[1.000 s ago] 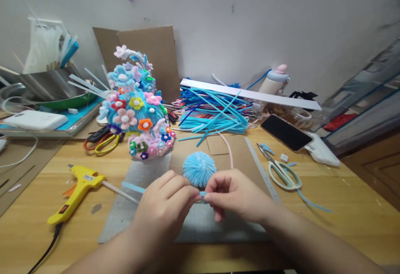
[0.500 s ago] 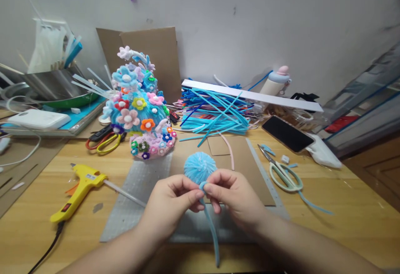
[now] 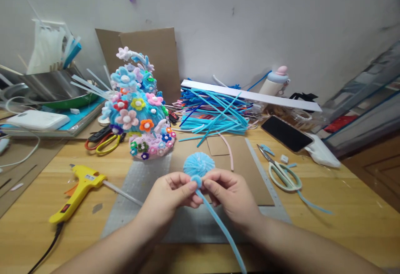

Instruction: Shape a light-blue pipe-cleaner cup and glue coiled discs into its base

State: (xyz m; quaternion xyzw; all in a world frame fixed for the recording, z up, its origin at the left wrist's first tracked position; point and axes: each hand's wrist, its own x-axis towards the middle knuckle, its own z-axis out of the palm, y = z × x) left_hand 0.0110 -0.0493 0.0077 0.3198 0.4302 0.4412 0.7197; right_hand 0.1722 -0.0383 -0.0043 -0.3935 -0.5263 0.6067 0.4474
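Between the fingertips of my left hand (image 3: pixel 175 190) is the curled end of a light blue pipe cleaner (image 3: pixel 215 217). Its long tail hangs down toward the table's front edge. My right hand (image 3: pixel 231 190) is closed in a pinch at the right side of the same curl; its fingertips partly hide the contact. Just beyond both hands a round, fluffy light blue pipe-cleaner ball (image 3: pixel 198 163) rests on a flat cardboard sheet (image 3: pixel 250 174). The cardboard lies over a grey cutting mat (image 3: pixel 125 207).
Left stand a yellow glue gun (image 3: pixel 79 186) and a flower-covered pipe-cleaner piece (image 3: pixel 137 107). Behind lies a pile of blue pipe cleaners (image 3: pixel 215 119). At right are scissors (image 3: pixel 284 176), a phone (image 3: pixel 286 133) and a bottle (image 3: pixel 275 82). Yellow-handled pliers (image 3: pixel 108 142) lie back left.
The curl at the pipe cleaner's end now faces up as a round coil in my left fingers. The tail has swung to the right, and my right fingertips have shifted slightly.
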